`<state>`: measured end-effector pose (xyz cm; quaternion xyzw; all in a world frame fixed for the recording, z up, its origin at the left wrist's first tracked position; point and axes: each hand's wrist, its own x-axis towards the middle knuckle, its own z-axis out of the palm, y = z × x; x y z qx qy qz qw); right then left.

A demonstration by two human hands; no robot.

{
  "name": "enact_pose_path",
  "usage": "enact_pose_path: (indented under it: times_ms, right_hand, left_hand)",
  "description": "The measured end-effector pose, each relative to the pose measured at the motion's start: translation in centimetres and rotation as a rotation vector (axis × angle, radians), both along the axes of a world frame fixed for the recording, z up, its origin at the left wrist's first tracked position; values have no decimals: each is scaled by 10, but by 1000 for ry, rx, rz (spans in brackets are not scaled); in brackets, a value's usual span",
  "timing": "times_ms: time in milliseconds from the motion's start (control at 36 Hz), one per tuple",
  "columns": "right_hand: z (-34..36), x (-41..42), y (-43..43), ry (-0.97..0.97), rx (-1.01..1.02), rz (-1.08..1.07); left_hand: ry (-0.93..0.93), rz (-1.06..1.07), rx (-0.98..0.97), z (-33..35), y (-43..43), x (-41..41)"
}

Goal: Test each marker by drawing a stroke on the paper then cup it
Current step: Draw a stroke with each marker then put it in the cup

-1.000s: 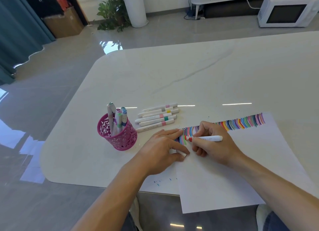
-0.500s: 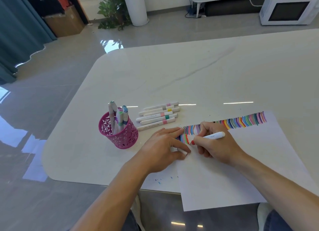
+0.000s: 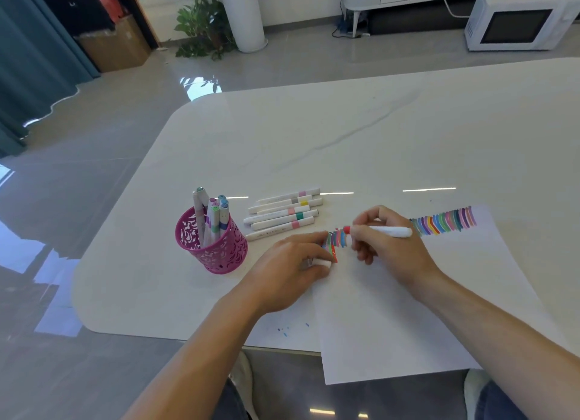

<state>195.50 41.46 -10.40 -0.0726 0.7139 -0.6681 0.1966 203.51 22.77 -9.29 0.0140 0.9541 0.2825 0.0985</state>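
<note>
My right hand (image 3: 387, 247) grips a white marker with a red tip (image 3: 384, 231), held level just above the paper (image 3: 408, 309) with the tip pointing left. A row of coloured strokes (image 3: 442, 222) runs along the paper's top edge, ending in a fresh red stroke (image 3: 335, 254) at the left corner. My left hand (image 3: 290, 270) rests on that corner and pinches the white cap (image 3: 321, 263). A pink mesh cup (image 3: 212, 247) to the left holds several markers. Several capped markers (image 3: 282, 212) lie on the table behind it.
The white table's (image 3: 345, 130) rounded front-left corner is near the cup. The paper overhangs the front edge. Small blue ink specks (image 3: 284, 330) mark the table by my left forearm. A microwave (image 3: 518, 17), plant and box stand on the floor beyond.
The red tip has lifted off the paper and moved up and right, leaving a new red stroke at the left end. My left hand has stayed on the corner.
</note>
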Motion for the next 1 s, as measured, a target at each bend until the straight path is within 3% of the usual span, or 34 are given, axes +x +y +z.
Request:
enact_pose_path:
  times_ms: [167, 306, 556, 1000]
  right_hand:
    - [19, 4, 1, 112, -59, -101]
    - [30, 14, 5, 67, -120, -150]
    - [42, 24, 4, 95, -189, -161]
    - [44, 29, -6, 84, -168, -26]
  left_hand:
    - [124, 93, 109, 0, 0, 0]
    - [190, 230, 217, 3, 2, 6]
    - [176, 396, 504, 16, 11, 11]
    - [208, 289, 574, 25, 13, 14]
